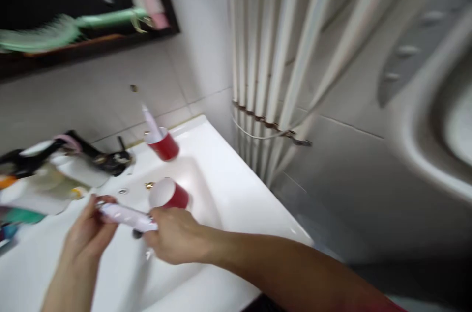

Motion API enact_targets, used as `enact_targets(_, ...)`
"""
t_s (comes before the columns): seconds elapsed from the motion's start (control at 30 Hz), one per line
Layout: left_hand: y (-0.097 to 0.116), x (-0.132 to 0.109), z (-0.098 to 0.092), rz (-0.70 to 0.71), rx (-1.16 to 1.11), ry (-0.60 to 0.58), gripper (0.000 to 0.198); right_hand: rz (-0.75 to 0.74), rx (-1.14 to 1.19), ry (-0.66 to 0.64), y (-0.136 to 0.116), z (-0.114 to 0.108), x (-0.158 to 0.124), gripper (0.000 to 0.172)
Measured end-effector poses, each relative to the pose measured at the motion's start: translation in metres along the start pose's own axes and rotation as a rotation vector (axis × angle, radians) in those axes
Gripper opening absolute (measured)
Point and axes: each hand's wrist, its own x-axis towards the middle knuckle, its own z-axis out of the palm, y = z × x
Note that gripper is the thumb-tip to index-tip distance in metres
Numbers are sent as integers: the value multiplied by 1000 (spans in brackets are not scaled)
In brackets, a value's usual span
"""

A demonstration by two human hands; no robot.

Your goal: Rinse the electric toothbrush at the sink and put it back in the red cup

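Over a white sink (pixel 228 189), both my hands hold a white and pale purple tube (pixel 123 214). My left hand (pixel 90 231) pinches its left end near the cap. My right hand (pixel 173 236) is closed around its right end, and a small dark object pokes out below those fingers. Just behind my right hand a red cup (pixel 169 195) with a white inside sits tilted in the basin. A second red cup (pixel 164 145) stands on the sink's back ledge with a white toothbrush in it. The whole view is blurred by motion.
A dark faucet (pixel 110 159) and several bottles and tubes (pixel 33 189) crowd the sink's left side. A green comb (pixel 55 32) lies on a dark shelf above. White pipes (pixel 265 81) run down the tiled wall on the right. A washing machine (pixel 424 105) stands at far right.
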Motion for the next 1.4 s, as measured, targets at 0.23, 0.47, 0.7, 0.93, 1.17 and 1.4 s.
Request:
enact_targets(0.23, -6, 27, 5, -161, -257, -194, 16, 1, 167, 12, 2, 14, 8, 22)
enact_targets(0.47, -6, 27, -3, -171, -360, -208, 8, 57, 303, -89, -5, 22, 11, 29)
enact_targets(0.7, -8, 29, -6, -119, -310, -258, 10, 181, 465, -148, -5, 30, 11, 38)
enact_targets(0.93, -12, 25, -3, -98, -226, -236, 13, 208, 358, -55, -6, 35, 8, 39)
enact_targets(1.17, -16, 19, 2, -89, -227, -249, 11, 218, 386, -38, -7, 40, 8, 39)
enact_targets(1.4, -14, 16, 2, -19, -256, -389, 11, 191, 478, -27, -11, 36, 10, 47)
